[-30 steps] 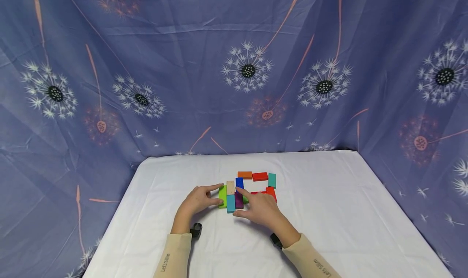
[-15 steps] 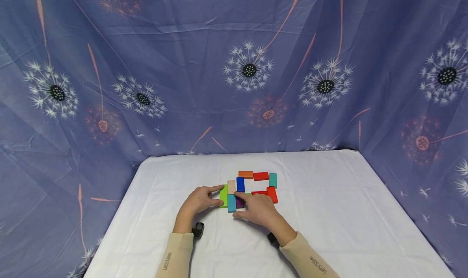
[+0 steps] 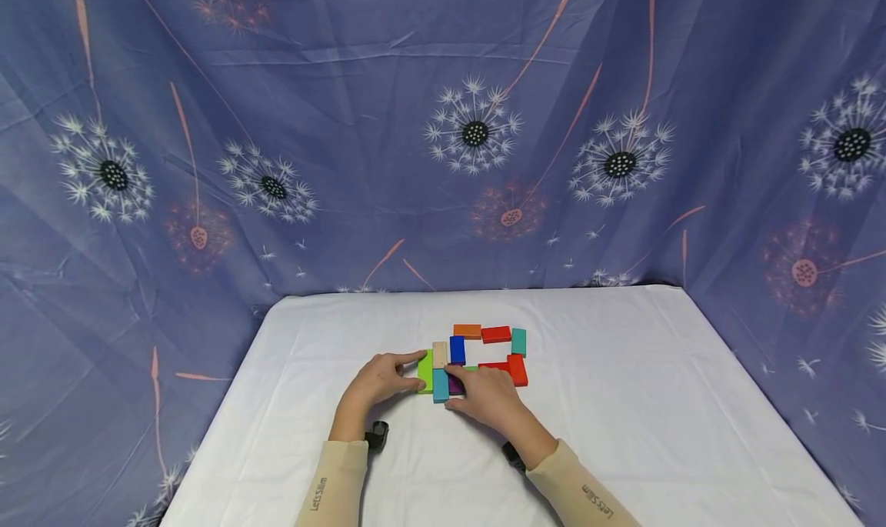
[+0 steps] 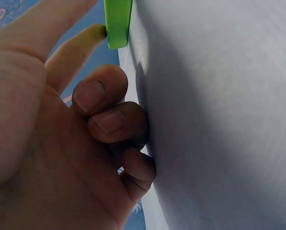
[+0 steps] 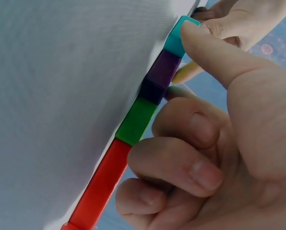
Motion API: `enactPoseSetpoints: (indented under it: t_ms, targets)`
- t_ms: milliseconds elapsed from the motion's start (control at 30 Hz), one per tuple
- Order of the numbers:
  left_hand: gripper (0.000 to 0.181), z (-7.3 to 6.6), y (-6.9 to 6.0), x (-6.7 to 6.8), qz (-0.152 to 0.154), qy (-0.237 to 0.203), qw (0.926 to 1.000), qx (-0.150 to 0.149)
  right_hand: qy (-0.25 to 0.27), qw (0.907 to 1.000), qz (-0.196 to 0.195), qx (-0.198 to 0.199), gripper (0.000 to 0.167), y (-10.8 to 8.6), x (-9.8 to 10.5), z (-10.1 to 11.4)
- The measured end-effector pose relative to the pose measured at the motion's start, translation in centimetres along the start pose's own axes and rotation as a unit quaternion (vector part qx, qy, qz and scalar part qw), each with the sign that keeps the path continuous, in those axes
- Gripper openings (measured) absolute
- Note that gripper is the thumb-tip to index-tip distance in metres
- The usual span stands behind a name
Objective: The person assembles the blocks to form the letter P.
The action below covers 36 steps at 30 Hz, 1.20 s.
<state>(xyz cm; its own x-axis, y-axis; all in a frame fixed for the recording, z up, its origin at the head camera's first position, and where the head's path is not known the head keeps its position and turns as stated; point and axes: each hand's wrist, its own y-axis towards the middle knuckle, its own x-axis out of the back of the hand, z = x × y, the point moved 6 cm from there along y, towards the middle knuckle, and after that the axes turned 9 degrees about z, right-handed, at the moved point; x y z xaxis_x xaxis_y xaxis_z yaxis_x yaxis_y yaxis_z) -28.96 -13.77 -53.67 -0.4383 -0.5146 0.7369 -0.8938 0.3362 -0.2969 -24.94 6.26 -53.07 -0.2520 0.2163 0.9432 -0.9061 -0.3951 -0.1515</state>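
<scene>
In the head view my left hand [image 3: 377,377] pinches a light green block [image 3: 425,369] by its ends, between thumb and index finger. My right hand [image 3: 493,396] has its thumb at the near end of a light blue block [image 3: 440,388] and its index finger at the far end. The right wrist view shows that thumb on the block's end face. A beige block [image 3: 439,355] lies just beyond the light blue one, both against the light green block. Right of these are a dark blue block [image 3: 457,350] and a purple block [image 3: 454,385], partly covered by my right hand.
An orange block [image 3: 467,331], a red block [image 3: 495,334], a teal block [image 3: 519,342] and another red block [image 3: 517,370] form a ring's far and right sides. Green [image 5: 136,121] and red [image 5: 99,184] blocks continue its near side. A white cloth [image 3: 623,435] covers the table.
My right index finger has come nearer, from over the beige, dark blue and purple blocks to the far end of the light blue block. My left hand keeps its hold.
</scene>
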Motion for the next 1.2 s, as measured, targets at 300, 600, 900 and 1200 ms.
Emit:
enactPoseSetpoints:
  t_ms: [300, 600, 900, 1200]
  targets:
    - [0.067, -0.2, 0.1, -0.2, 0.000, 0.017, 0.9998, 0.011, 0.014, 0.9998, 0.005, 0.012, 0.063, 0.1, -0.1, 0.0]
    - [0.067, -0.5, 0.4, -0.1, 0.003, 0.027, 0.9996, 0.009, 0.054, 0.9970, 0.049, 0.027, 0.061, 0.0, -0.1, 0.1]
    - [0.066, -0.7, 0.7, 0.0, 0.002, 0.030, 0.9995, 0.000, 0.090, 0.9919, 0.071, 0.056, 0.055, -0.3, -0.3, 0.9]
    - [0.065, -1.1, 0.8, 0.0, -0.007, 0.038, 0.9992, -0.002, 0.079, 0.9935, 0.065, 0.050, 0.058, -0.2, -0.7, 1.4]
